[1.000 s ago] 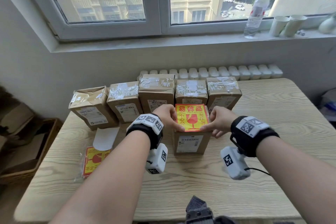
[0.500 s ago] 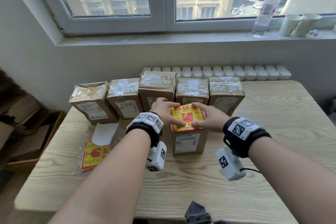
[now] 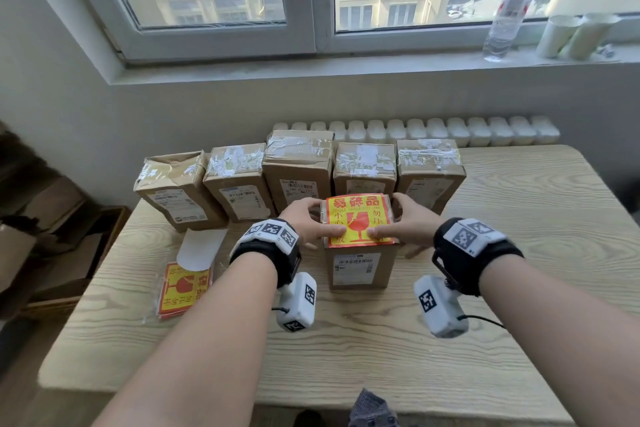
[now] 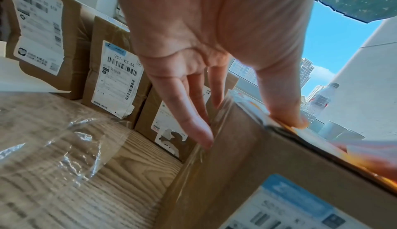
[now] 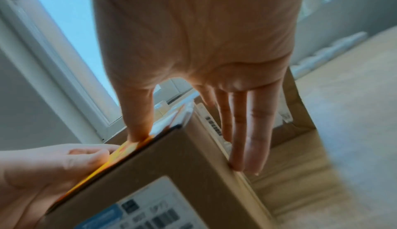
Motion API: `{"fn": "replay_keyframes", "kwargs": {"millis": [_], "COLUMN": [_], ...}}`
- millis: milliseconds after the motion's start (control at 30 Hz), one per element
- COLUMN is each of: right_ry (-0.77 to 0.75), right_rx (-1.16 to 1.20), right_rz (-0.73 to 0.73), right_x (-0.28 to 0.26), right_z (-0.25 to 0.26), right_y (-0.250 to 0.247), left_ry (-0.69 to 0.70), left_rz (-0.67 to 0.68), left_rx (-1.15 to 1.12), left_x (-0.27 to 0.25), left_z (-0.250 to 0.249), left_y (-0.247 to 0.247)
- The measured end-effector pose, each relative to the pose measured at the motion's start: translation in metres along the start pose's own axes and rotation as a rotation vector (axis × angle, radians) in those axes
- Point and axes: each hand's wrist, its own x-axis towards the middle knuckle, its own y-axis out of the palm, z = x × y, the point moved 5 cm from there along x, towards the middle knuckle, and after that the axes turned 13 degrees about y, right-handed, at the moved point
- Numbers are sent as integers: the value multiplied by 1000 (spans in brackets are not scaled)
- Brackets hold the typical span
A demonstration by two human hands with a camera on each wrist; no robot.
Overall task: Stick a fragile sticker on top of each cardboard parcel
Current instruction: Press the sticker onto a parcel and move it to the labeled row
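Observation:
A brown cardboard parcel (image 3: 360,270) stands upright on the wooden table (image 3: 519,236), with a red and yellow fragile sticker (image 3: 360,215) lying flat on its top. My left hand (image 3: 311,222) touches the parcel's left side and my right hand (image 3: 405,222) its right side. Both thumbs press the sticker's near edge. In the left wrist view the thumb (image 4: 285,113) sits on the top edge while straight fingers (image 4: 193,122) lie down the side. The right wrist view shows the same for the right thumb (image 5: 137,127) and fingers (image 5: 242,147). Several bare taped parcels (image 3: 298,170) stand in a row behind.
A plastic bag of fragile stickers (image 3: 183,288) lies at the left, with a white backing sheet (image 3: 201,250) on its far end. A water bottle (image 3: 509,3) and paper cups (image 3: 575,35) stand on the sill. A white radiator (image 3: 450,130) runs behind the table.
Half a second ago both hands lay across the sticker's top. They have slid outward and down, so the fingers now lie on the parcel's sides and the thumbs on the near edge.

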Motion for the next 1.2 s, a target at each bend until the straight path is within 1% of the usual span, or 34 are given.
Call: {"fn": "replay_keyframes", "kwargs": {"millis": [67, 167, 267, 367, 467, 600, 733, 833, 933, 1000, 1100, 1200], "right_ry": [31, 38, 77, 133, 172, 223, 254, 238, 217, 188, 135, 103], "right_rx": [71, 80, 107, 98, 94, 112, 156, 158, 198, 221, 286, 300], "right_rz": [-39, -99, -140, -224, -305, -397, -449, -488, -482, -478, -417, -388], "right_x": [-1, -4, -10, -20, -29, -44, -48, -41, -28, -13, 15, 41], "right_z": [-7, -11, -18, -35, -57, -90, -119, -131, -137, -138, -136, -134], "right_y": [2, 2, -3, -16, -35, -70, -116, -156, -196, -219, -242, -249], "left_ry": [-6, -9, -3, 27, 73, 131, 157, 170, 166, 161, 155, 131], "left_rz": [5, -8, 52, 132, 193, 281, 309, 289, 243, 189, 79, 2], "left_rx": [-55, -94, -95, -85, -60, -16, -15, -14, -16, -26, 36, 106], "left_x": [1, 5, 10, 13, 19, 27, 42, 62, 86, 106, 132, 151], "left_z": [1, -2, -11, -30, -55, -91, -136, -168, -194, -209, -223, -226], "left_y": [2, 6, 17, 33, 52, 93, 132, 153, 172, 181, 183, 179]}}
